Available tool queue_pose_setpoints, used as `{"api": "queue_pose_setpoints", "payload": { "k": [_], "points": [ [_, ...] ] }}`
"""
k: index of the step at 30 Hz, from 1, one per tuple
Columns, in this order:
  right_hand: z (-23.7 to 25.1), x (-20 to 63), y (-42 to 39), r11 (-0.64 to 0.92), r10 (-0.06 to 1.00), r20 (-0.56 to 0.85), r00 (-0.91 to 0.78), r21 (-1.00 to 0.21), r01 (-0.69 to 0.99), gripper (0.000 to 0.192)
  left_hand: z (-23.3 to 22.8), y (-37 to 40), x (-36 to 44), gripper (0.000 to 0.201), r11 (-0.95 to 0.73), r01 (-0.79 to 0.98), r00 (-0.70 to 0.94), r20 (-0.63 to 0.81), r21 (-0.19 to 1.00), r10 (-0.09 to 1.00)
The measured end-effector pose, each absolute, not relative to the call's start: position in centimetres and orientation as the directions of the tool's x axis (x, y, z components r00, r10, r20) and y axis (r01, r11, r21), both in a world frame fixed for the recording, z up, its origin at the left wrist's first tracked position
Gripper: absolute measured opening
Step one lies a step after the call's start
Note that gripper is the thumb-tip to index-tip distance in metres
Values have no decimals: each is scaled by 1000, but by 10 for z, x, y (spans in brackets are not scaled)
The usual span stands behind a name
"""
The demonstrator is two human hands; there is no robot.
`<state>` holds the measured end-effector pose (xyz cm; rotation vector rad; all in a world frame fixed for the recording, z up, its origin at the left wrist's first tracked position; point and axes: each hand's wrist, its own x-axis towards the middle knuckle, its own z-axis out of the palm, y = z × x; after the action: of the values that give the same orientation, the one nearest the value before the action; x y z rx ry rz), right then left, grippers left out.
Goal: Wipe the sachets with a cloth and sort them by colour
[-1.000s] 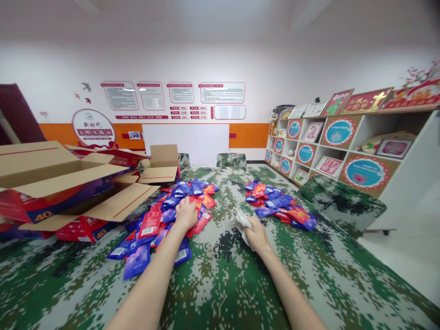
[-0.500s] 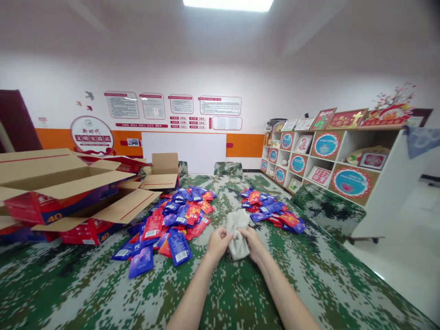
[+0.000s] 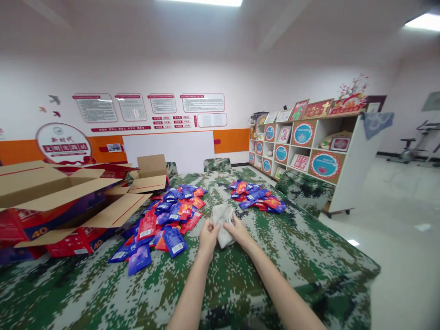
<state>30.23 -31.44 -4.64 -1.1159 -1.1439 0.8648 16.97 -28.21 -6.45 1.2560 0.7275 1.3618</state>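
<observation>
Left hand: the left hand (image 3: 207, 233) is closed on the near left edge of a small off-white cloth pouch (image 3: 222, 219), fingers pinched on the fabric.
Right hand: the right hand (image 3: 239, 230) grips the right side of the same pouch, thumb and fingers clamped on it.
Pouch: it is held between both hands just above the camouflage tablecloth (image 3: 240, 284), at the middle of the table, crumpled and limp; whether its mouth is open cannot be told.
Left pile: a large heap of red and blue sachets (image 3: 165, 217) lies loose just left of the hands, some touching the cartons.
Right pile: a smaller heap of sachets (image 3: 256, 201) lies farther back on the right, well apart from the hands.
Cartons: open cardboard boxes (image 3: 58, 201) stand at the left edge, flaps spread.
Background: a shelf unit (image 3: 309, 151) with framed signs stands along the right wall.
Progress: judging by this, the work looks early; the pouch seems flat and unfilled, no sachet is in either hand, and both heaps remain on the table.
</observation>
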Motion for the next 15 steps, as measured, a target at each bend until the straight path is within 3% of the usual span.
{"api": "queue_pose_setpoints", "payload": {
  "k": [4, 7, 10, 12, 15],
  "points": [
    [-44, 307, -317, 278, 930, 224, 291, -947, -163, 55, -70, -289, 173, 28, 20, -591, 160, 93, 806, 983],
    [-43, 307, -319, 269, 943, 229, 241, -952, -148, 55, -66, -299, 177, 29, 181, -719, 251, 9, 671, 968],
    [-44, 311, -322, 221, 935, 218, 281, -975, 23, 62, -64, -306, 180, 35, 226, -689, 296, -18, 689, 955],
    [-41, 314, -328, 217, 893, 281, 352, -953, 210, 68, -65, -306, 181, 36, 178, -652, 238, -24, 737, 971],
    [-33, 313, -340, 254, 824, 483, 297, -782, 570, 62, -65, -306, 185, 31, 93, -626, 149, 2, 774, 989]
  ]
}}
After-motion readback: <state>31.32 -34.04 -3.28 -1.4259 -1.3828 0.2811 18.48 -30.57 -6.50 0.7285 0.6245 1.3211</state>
